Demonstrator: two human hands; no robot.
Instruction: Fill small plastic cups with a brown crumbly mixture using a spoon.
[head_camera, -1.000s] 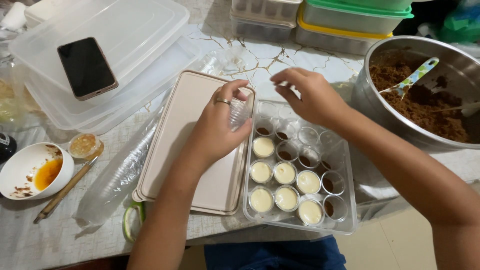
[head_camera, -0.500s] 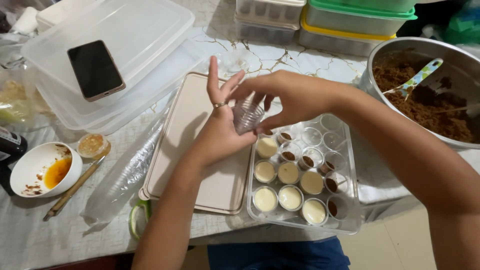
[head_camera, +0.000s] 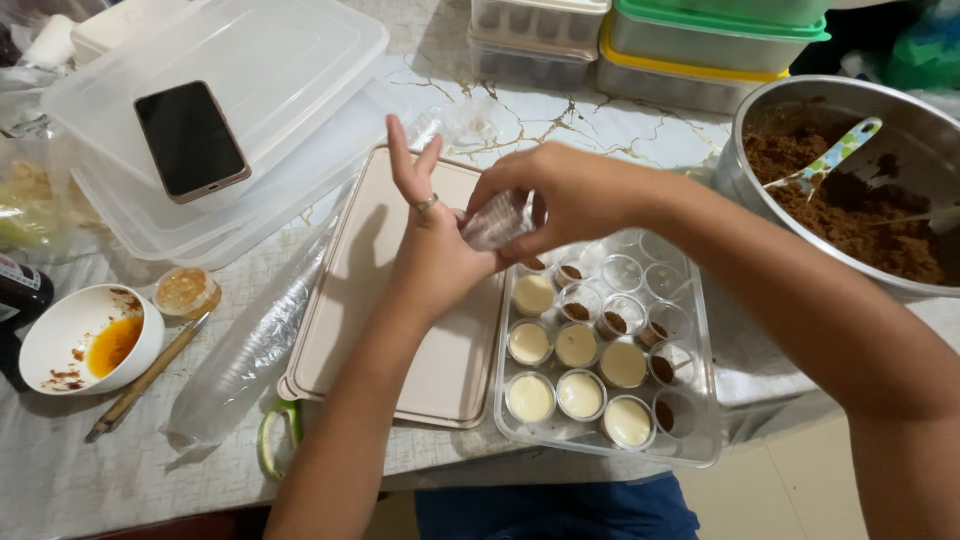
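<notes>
A small clear plastic cup (head_camera: 497, 220) is pinched between the curled fingers (head_camera: 520, 190) of the right hand (head_camera: 560, 200), closed around its rim, while the left hand (head_camera: 435, 250) is held against its base with the palm cupped and the upper fingers spread upright; a ring is worn on one of them. Whether one cup or a nested few is held cannot be told. The cup is kept in the air just above the far corner of the clear compartment tray (head_camera: 700, 440), where cream-filled and crumb-filled cups are set in rows. A light grip is judged best, so thin plastic is not crushed, and separation should be done over the tray. Beside it lie a beige lid (head_camera: 380, 330) and, further right, a metal bowl (head_camera: 740, 160) of brown crumbs on the worktop (head_camera: 100, 480).
</notes>
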